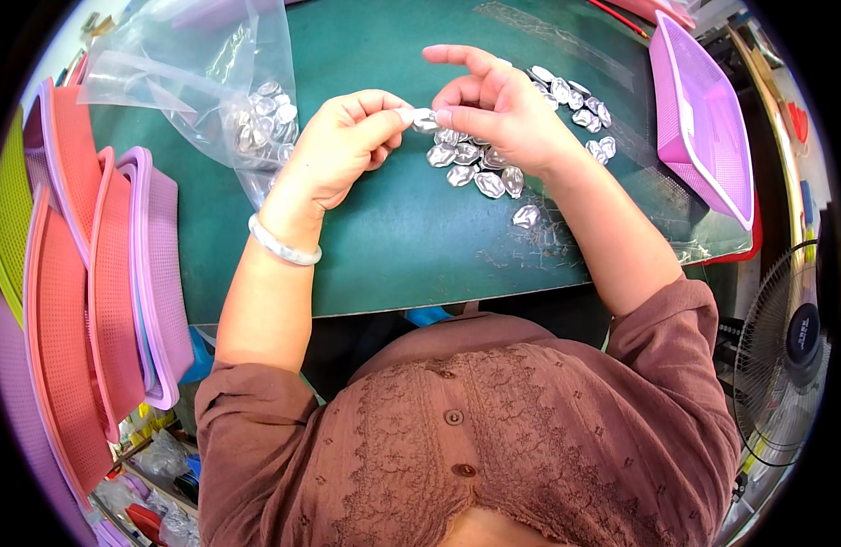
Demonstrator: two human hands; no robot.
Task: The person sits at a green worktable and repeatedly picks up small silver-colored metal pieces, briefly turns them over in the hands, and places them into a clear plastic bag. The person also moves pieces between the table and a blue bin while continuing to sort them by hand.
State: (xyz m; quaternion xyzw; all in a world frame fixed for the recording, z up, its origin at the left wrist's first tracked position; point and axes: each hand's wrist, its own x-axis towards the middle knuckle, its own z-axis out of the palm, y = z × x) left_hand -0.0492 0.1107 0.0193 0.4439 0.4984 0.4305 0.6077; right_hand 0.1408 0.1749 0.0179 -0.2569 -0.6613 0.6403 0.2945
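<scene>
Between both hands, above the green table, is a small shiny silver oval piece. My left hand pinches its left end between thumb and forefinger. The thumb and bent forefinger of my right hand close on its right end, while another finger sticks out to the left. Several similar silver pieces lie in a loose heap under and beside my right hand, which partly hides them. More silver pieces are scattered beyond my right wrist, and a lone piece lies nearer to me.
A clear plastic bag with several silver pieces lies at the left. Stacked pink and purple baskets stand along the table's left side. At the right are a purple basket and a fan. The green tabletop has tape strips.
</scene>
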